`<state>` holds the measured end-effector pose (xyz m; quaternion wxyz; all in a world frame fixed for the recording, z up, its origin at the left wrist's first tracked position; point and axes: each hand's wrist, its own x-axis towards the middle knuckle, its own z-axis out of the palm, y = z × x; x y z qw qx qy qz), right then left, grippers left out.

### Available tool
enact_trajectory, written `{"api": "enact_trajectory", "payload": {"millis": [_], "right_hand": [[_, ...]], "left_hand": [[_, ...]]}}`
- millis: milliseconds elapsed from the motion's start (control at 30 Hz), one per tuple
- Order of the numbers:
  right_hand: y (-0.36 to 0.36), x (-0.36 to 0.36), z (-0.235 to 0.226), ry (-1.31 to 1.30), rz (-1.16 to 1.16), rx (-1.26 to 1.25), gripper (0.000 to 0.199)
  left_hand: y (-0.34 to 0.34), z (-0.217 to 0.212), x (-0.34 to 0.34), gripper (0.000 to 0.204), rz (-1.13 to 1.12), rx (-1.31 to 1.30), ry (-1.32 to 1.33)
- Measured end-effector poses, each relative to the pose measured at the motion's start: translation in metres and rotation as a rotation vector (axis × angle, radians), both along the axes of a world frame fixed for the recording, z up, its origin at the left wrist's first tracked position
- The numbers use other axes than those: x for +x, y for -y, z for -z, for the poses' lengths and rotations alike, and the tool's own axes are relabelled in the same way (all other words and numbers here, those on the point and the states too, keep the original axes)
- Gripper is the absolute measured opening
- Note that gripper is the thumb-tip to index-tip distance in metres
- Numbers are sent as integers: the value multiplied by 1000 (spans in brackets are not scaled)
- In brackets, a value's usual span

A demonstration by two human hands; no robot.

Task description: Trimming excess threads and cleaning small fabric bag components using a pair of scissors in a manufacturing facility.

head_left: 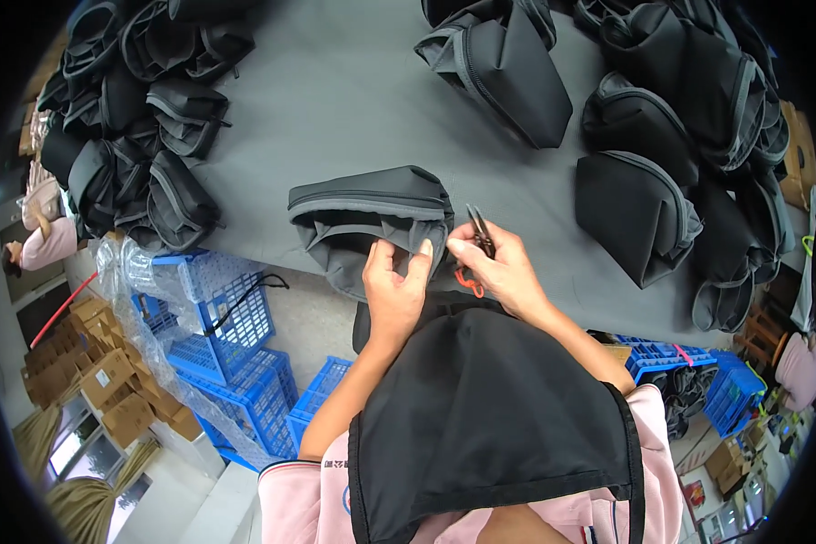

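A black zippered pouch lies at the table's near edge with its mouth open toward me, showing the grey lining and zipper. My left hand reaches into the mouth, fingers curled and thumb against the lining near its right end, gripping the fabric. In my right hand is a pair of dark thread snips, tips pointing up and away. An orange-red cord loop hangs beneath that hand. The right fingertips are close beside the pouch's right end; whether they touch it I cannot tell.
Similar black pouches are heaped at the left and right of the grey table, with another pouch at the far middle. Blue crates stand below the left edge, cardboard boxes beyond. Other people are at the far left and right.
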<state>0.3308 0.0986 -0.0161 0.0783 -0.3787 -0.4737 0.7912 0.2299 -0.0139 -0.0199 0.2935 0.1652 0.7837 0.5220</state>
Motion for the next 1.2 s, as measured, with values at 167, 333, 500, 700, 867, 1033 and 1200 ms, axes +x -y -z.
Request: {"api": "enact_trajectory", "payload": {"millis": [167,333,500,700,867,1033,1200], "right_hand": [[0,-11,5,3,10,-82,13],[-11,-16,-1,-16,19,-174,10],[-14,-11,-11,91,-33,74,14],[-4,10,-17,118,-142,785,29],[-10,19,-22,63,-267,949,28],[-10,15,-20,6,-281,1065,23],[-12,20,-22,18,-369,1060,18]], "left_hand": [[-3,-5,0,16,-123,187,173],[-9,-22,-22,18,-45,191,416],[-21,-18,-43,28,37,140,519],[-26,-12,-40,34,121,89,541],[-28,-14,-39,36,135,79,536],[-27,-12,-41,37,133,69,547],[-25,-15,-41,35,138,43,530]]}}
